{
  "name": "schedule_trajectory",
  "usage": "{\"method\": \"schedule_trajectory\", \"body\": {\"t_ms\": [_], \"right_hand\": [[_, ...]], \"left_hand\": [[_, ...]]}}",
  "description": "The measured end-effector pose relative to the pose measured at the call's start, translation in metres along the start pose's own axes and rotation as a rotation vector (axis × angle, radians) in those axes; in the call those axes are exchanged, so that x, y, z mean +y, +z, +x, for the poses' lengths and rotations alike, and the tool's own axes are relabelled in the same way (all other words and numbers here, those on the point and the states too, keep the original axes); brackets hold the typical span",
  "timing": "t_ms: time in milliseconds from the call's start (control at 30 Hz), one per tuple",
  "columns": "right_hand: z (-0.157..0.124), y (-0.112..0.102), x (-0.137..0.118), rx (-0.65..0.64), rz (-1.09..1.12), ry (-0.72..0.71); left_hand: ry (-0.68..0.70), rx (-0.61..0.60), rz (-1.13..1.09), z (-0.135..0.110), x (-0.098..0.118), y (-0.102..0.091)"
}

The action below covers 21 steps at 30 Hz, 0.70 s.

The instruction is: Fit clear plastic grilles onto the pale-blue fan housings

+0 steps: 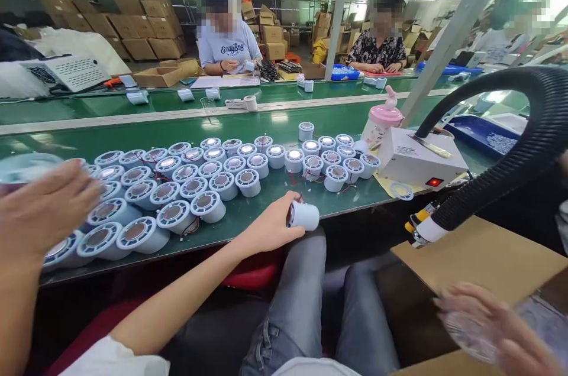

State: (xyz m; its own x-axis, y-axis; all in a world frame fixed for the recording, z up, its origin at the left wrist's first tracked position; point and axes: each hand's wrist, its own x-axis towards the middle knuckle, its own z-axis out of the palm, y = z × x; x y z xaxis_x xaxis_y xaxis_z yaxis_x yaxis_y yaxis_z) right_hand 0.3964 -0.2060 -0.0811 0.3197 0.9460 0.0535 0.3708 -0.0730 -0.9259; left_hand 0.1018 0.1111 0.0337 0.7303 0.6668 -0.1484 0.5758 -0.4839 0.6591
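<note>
My left hand (279,225) is closed around a light blue cylindrical housing (306,216), tipped on its side at the table's front edge, above my knee. Low on the right, my right hand (497,320), smeared by motion, grips a clear plastic disc (470,331) over an open cardboard box (492,258). Many similar light blue housings (206,204) stand upright in rows on the green table, round metallic centres facing up, some with thin red and black wires. A co-worker's blurred hand (48,204) enters from the left, close to a pale blue round thing.
A grey box with a lit red switch (421,157) stands right of the housings, beside a pink-lidded cup (384,119). A black flexible hose (492,145) arches over the right side. Beyond runs a green conveyor (275,101) with people seated across it.
</note>
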Motion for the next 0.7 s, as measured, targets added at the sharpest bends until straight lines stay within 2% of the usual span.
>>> {"method": "schedule_trajectory", "body": {"t_ms": [33, 67, 133, 167, 267, 333, 400, 467, 567, 700], "right_hand": [[0.008, 0.019, -0.02, -0.077, -0.098, -0.023], [0.017, 0.039, -0.04, -0.093, -0.212, -0.095], [0.039, 0.077, -0.076, -0.049, -0.428, -0.246], [0.05, 0.092, -0.09, -0.052, -0.49, -0.334], [0.072, 0.117, -0.113, -0.01, -0.657, -0.399], [0.079, 0.119, -0.118, -0.027, -0.741, -0.403], [0.081, 0.116, -0.12, -0.078, -0.768, -0.377], [0.081, 0.113, -0.123, -0.149, -0.705, -0.306], [0.078, 0.112, -0.127, -0.227, -0.447, -0.158], [0.076, 0.112, -0.129, -0.179, -0.104, -0.004]], "left_hand": [[0.015, -0.072, -0.234, -0.003, 0.001, 0.005], [0.014, -0.157, -0.478, -0.006, 0.002, 0.012], [-0.041, -0.355, -0.868, -0.01, 0.005, 0.028], [-0.081, -0.446, -0.947, -0.012, 0.006, 0.037], [-0.123, -0.619, -0.925, -0.016, 0.012, 0.054], [0.019, -0.587, -0.702, -0.019, 0.016, 0.055], [0.203, -0.48, -0.453, -0.021, 0.019, 0.051], [0.303, -0.352, -0.285, -0.024, 0.019, 0.047], [0.297, -0.231, -0.275, -0.026, 0.015, 0.05], [0.355, -0.182, -0.332, -0.025, 0.004, 0.062]]}}
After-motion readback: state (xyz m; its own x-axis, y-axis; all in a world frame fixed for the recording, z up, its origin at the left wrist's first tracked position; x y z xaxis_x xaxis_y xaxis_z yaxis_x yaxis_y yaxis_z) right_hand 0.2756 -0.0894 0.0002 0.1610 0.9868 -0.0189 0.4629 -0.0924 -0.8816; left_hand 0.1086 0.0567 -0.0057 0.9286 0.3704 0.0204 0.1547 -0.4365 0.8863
